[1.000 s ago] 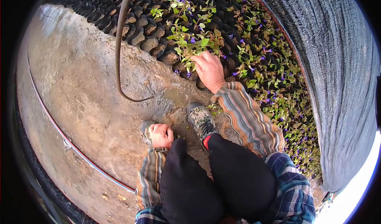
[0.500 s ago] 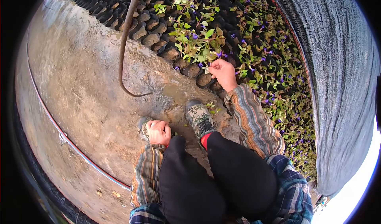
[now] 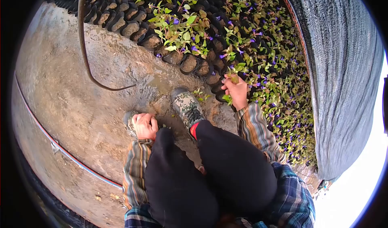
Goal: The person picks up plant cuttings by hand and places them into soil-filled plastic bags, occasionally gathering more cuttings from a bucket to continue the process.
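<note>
My right hand (image 3: 236, 92) is at the edge of the pot rows, thumb and fingers pinched on a small leafy shoot (image 3: 233, 78). Around it grow low green plants with purple flowers (image 3: 279, 82). A taller clump of the same plants (image 3: 182, 28) stands farther up, among the black pots. My left hand (image 3: 145, 126) hangs over my left camouflage shoe (image 3: 130, 121), back upward and fingers curled under. Whatever those fingers may hold is hidden.
Black soil-filled pots (image 3: 189, 63) line the wet dirt path. A bent dark rod (image 3: 85, 54) arches over the path. Grey shade netting (image 3: 339, 78) hangs on the right. A red-and-blue hose (image 3: 76, 161) lies at left. My right shoe (image 3: 186, 106) stands beside a small seedling (image 3: 201, 93).
The view has shifted right. My right hand has moved away from the taller clump, down along the pot edge, to a shoot nearer me. My left hand stays by the shoe.
</note>
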`<state>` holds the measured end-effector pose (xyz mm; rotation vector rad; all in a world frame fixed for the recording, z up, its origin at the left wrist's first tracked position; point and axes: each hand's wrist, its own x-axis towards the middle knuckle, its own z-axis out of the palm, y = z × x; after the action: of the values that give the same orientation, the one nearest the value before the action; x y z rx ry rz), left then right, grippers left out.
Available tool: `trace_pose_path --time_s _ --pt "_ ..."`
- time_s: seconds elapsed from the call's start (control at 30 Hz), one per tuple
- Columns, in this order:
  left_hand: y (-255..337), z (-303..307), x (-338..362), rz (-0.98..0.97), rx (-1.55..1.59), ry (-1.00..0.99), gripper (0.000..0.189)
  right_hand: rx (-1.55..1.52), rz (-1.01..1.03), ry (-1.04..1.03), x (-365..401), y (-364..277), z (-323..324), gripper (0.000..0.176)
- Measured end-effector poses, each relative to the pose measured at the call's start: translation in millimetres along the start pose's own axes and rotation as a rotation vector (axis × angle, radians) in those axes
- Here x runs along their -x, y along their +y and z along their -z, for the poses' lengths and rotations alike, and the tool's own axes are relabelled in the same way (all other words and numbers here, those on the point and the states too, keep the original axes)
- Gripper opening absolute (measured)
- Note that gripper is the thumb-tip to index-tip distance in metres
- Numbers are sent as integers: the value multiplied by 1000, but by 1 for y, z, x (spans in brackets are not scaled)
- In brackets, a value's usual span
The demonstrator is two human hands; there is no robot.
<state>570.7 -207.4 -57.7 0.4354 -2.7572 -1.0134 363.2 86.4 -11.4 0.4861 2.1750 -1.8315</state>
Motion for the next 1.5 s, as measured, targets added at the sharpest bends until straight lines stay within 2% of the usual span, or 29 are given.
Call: trace_pose_path --time_s 0.1,0.13,0.23,0.27,0.37,0.5,0.63,0.67,0.77,0.8,0.93,1.03,1.2,1.3,1.37,1.47,1.5 --pt "-4 -3 1 -8 1 14 13 18 34 33 4 -11 14 27" --pt "-3 -3 1 -15 -8 21 13 131 -43 37 2 -16 22 21" --pt "2 2 -1 -16 -31 13 13 186 161 38 -18 2 40 17" --pt "2 2 -1 -16 -23 11 12 414 182 52 -25 2 46 17" --pt "4 2 -2 -1 -20 4 12 898 459 226 -42 5 43 20" --pt "6 2 -2 10 -16 13 12 1266 456 234 -48 17 29 24" --pt "4 3 -1 5 -22 2 11 1338 372 169 -46 20 28 33" --pt "4 3 -1 3 -23 -5 11 1345 314 151 -41 15 27 41" --pt "7 4 -2 14 -27 3 11 1245 249 151 -20 -17 18 45" --pt "6 4 -1 12 -29 0 11 1241 369 205 -22 -10 20 35" --pt "5 3 -1 -2 -31 1 11 1205 491 244 -35 -1 21 18" --pt "5 3 -3 -9 -25 7 11 1178 391 281 -43 10 26 16" --pt "6 3 -1 8 -1 14 11 1207 476 273 -48 30 29 17" --pt "6 5 -3 10 -4 10 11 1225 467 271 -35 9 17 22" --pt "4 4 -2 10 -6 2 11 1149 730 331 -30 -10 2 22" --pt "6 5 -2 11 0 2 12 978 800 148 -39 -36 -30 14" --pt "5 5 -2 9 2 5 12 882 742 72 -54 -36 -42 10"
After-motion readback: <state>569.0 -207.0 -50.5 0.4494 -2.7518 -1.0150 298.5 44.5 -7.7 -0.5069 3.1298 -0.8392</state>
